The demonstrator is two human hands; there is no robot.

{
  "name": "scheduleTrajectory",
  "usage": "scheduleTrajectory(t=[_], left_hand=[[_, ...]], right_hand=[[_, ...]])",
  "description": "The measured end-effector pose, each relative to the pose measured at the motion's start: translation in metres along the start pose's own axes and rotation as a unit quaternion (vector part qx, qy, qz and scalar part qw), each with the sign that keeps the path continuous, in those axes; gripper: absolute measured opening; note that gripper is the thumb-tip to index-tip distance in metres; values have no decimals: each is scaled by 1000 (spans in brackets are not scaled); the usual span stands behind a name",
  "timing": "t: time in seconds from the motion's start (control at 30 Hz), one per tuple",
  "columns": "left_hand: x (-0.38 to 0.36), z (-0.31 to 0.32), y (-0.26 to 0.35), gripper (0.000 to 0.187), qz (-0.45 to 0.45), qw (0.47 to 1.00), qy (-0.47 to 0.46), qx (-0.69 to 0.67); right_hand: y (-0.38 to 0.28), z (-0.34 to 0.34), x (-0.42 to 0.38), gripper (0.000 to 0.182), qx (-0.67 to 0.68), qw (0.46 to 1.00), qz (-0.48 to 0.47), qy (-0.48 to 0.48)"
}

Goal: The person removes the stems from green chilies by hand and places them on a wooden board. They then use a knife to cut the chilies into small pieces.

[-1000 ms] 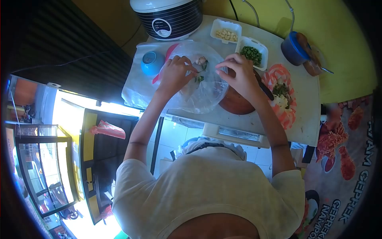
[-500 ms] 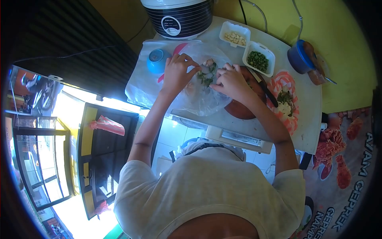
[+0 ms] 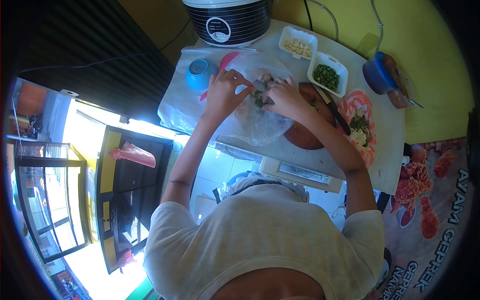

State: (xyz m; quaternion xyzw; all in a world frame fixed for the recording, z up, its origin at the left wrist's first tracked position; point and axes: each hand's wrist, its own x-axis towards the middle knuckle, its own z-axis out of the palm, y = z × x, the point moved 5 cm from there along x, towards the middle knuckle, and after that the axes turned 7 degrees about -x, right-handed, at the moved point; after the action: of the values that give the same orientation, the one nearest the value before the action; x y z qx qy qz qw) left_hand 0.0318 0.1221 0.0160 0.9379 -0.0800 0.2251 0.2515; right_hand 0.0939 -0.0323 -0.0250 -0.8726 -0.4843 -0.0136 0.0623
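A clear plastic bag [image 3: 250, 125] lies spread on the white table, with green leaves [image 3: 258, 98] and pale pieces in it. My left hand [image 3: 225, 92] is at the leaves' left side, thumb and index finger pinched together; what is between them is too small to name. From the right, my right hand [image 3: 285, 97] reaches over the leaves with its fingers bent down and closed at them, covering part of them. Just right of that hand is a round brown board [image 3: 305, 135] with a knife [image 3: 336, 114] across its right side.
Left of the bag sits a blue bowl [image 3: 199, 75]. Foam trays hold pale pieces [image 3: 298, 48] and chopped greens [image 3: 326, 77]. A striped bag [image 3: 369, 150] lies at the right, near a blue tub [image 3: 376, 74]. A rice cooker [image 3: 227, 25] stands at the back.
My right hand has moved left and inward over the leaves, which it now covers more. My left hand has stayed almost in place, still pinched.
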Motion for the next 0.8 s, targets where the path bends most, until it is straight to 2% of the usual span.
scheduleTrajectory(t=[0.1, 0.23, 0.3, 0.33, 0.4, 0.43, 0.5, 0.53, 0.6, 0.63, 0.7, 0.73, 0.8], left_hand=[[-2, -1, -3, 16, 1, 1000, 9, -26], [-2, 4, -11, 10, -29, 993, -34, -107], [-4, 10, -16, 12, -89, 966, -79, -229], [-5, 12, -18, 12, -88, 966, -78, -229], [-7, 16, -25, 14, -91, 954, -48, -280], [-7, 19, -28, 14, -90, 955, -48, -280], [-7, 25, -34, 19, -130, 927, -71, -345], [-6, 24, -33, 19, -130, 927, -71, -345], [-5, 27, -33, 22, -185, 875, -94, -437], [-5, 26, -31, 22, -185, 875, -94, -438], [-7, 30, -30, 28, -243, 803, -107, -533], [-7, 30, -30, 28, -242, 803, -107, -533], [-6, 31, -28, 33, -232, 795, -102, -552]], right_hand=[[8, -2, 2, 21, 59, 996, 20, 56], [18, -10, 5, 22, 126, 990, 18, 57], [24, -8, 6, 23, 266, 962, 60, -10], [29, -4, 8, 23, 265, 962, 60, -9], [29, 1, 12, 25, 358, 934, -9, 3], [31, 2, 11, 25, 357, 934, -9, 4], [29, 2, 10, 27, 505, 862, 7, -42], [27, -4, 8, 27, 505, 862, 7, -42], [22, -13, 3, 31, 581, 811, 37, -63], [19, -14, 1, 31, 581, 811, 37, -62], [19, -19, -2, 29, 555, 829, 74, 7], [17, -21, -3, 29, 554, 829, 74, 8], [11, -33, -6, 25, 471, 881, 18, 49]])
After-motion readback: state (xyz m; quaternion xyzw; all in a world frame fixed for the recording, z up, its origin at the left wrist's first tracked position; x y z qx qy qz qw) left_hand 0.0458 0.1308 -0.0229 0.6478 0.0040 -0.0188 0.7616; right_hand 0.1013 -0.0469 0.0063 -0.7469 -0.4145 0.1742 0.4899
